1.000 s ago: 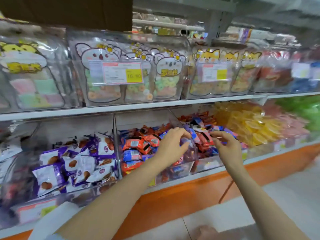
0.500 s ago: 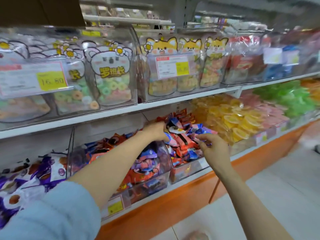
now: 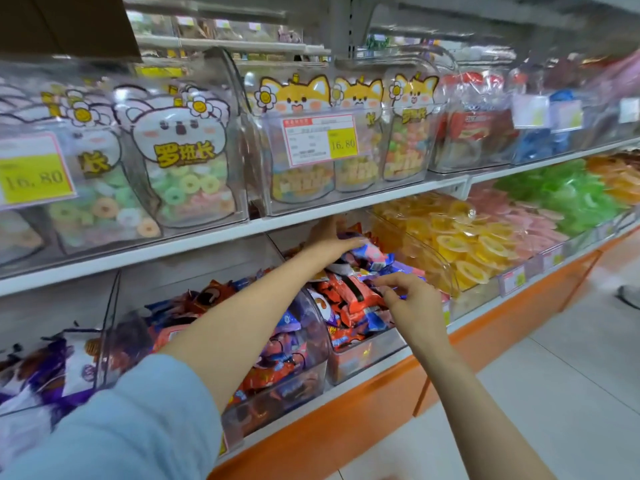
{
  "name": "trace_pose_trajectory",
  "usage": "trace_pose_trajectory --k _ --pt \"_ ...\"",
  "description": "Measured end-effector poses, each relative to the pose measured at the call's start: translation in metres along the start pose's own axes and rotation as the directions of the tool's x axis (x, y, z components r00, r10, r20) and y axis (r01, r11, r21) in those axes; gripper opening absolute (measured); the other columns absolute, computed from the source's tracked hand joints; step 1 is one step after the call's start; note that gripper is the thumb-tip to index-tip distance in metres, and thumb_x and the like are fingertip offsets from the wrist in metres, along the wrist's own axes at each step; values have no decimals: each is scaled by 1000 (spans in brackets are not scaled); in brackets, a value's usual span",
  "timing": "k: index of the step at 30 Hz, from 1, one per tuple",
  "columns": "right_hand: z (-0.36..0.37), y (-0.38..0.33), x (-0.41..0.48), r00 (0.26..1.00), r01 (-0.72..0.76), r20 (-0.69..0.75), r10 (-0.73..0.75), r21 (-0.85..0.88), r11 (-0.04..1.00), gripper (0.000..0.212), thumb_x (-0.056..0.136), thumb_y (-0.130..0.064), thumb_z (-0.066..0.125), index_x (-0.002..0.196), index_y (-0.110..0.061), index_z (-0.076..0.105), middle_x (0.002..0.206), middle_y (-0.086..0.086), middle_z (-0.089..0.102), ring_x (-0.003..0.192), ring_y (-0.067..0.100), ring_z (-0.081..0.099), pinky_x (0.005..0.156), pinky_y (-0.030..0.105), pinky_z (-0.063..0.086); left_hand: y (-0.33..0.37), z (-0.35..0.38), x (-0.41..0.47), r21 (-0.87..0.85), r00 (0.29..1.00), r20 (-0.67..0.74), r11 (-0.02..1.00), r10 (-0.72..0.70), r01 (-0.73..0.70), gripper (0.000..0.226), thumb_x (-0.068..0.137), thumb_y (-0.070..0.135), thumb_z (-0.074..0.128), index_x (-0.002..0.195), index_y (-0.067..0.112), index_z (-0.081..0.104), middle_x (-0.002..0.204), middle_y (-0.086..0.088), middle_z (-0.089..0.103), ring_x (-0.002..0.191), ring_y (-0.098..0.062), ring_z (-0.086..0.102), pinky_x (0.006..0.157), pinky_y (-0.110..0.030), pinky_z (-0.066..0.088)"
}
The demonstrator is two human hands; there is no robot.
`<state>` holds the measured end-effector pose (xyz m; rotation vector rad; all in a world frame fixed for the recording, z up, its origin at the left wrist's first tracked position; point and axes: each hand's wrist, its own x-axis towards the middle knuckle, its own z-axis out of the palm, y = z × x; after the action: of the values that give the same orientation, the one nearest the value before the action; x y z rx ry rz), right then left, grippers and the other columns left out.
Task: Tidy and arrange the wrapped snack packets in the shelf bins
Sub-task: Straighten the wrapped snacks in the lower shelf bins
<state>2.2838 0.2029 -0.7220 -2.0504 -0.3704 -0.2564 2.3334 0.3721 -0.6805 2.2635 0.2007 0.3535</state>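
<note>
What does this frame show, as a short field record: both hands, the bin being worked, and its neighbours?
left hand: laid on the back of the pile, fingers fairly straight
right hand: over the pile's front, fingers curled; grip unclear
worked bin: red-and-blue packets, heaped
bin to the right: yellow jelly cups
further left: purple-and-white packets
price tag above: 16.80
</note>
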Motion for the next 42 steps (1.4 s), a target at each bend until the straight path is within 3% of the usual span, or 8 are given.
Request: trace_pose_trajectory --k 6,12,17,22,27,31,36,42 --pt "-5 1 5 1000 -23 2 23 12 1000 18 90 -8 57 92 -17 73 96 -5 64 78 7 57 70 22 43 -36 -12 22 420 994 90 907 -54 11 22 91 17 55 112 15 61 123 -6 60 111 -25 56 93 -33 45" --pt "-4 0 8 1000 -23 5 23 -4 1000 16 91 -8 58 92 -15 72 81 -10 60 63 1 52 55 6 40 -44 0 27 543 908 415 817 -59 -195 37 80 22 71 115 18 59 110 4 55 102 -19 54 80 -28 42" --pt "3 -1 7 999 -36 35 36 2 999 18 91 -8 56 95 -15 72 87 -5 62 74 9 56 63 18 42 -43 8 28 630 976 206 754 69 -187 4 88 22 59 92 22 59 106 -1 63 96 -23 58 75 -30 42" --pt "11 0 6 996 18 91 -13 -61 998 20 91 -8 54 102 -13 71 85 -3 63 63 4 50 57 20 38 -33 -24 12 476 986 -51 871 161 -118 9 88 29 61 88 19 62 100 1 65 94 -16 59 69 -24 36" --pt "31 -6 17 976 165 174 -133 -189 968 22 89 -11 58 106 -15 70 103 3 69 98 21 56 80 32 46 -35 -51 -26 252 992 -121 968 36 -4 20 92 36 55 74 28 52 102 -2 66 95 -16 59 81 -22 46" --pt "51 3 44 938 334 239 -252 -423 843 28 89 -24 58 116 -21 67 112 5 65 106 28 46 88 37 35 -41 -68 -56 181 952 -301 978 -47 105 17 86 41 61 78 26 61 103 -7 68 97 -28 61 87 -41 49" --pt "68 3 78 872 486 393 -294 -614 621 42 89 -37 53 130 -29 54 127 1 57 119 26 39 92 35 28 -56 -93 -79 87 902 -413 980 -127 178 33 86 38 63 91 5 65 99 -15 69 95 -32 63 90 -42 47" --pt "99 -1 99 722 654 664 -193 -564 504 73 84 -41 63 147 -28 28 152 3 31 140 26 21 113 43 17 -64 -114 -108 7 868 -481 990 -120 140 11 86 16 66 86 5 63 86 -8 62 82 -20 57 81 -26 41"
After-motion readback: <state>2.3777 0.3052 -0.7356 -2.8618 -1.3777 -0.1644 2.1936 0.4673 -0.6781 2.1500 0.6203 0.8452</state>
